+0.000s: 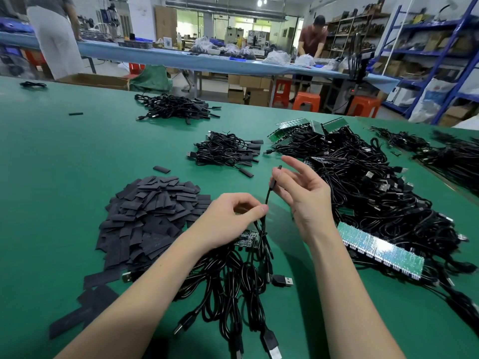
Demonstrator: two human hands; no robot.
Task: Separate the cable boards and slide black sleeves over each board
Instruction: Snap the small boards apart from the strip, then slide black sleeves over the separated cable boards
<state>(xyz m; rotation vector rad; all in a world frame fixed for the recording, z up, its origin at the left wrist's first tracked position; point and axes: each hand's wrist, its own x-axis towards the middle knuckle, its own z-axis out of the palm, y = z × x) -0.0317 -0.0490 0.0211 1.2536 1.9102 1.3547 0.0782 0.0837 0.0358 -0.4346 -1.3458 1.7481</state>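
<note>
A thin cable (268, 194) is pinched by left hand (228, 218) and right hand (302, 193); right fingers splayed. A board (247, 238) is half hidden beneath the left fingers.

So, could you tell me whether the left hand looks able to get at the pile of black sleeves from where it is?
Probably yes: the left hand is pinching a cable right beside the sleeve pile, with nothing between them, though it would need to release the cable first.

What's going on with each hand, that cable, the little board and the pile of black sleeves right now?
Left hand: pinches the cable low down.
Right hand: pinches the cable near its tip.
Cable: stretched between both hands.
Small board: under the left hand, unsleeved.
Black sleeves: loose heap, flat.
</note>
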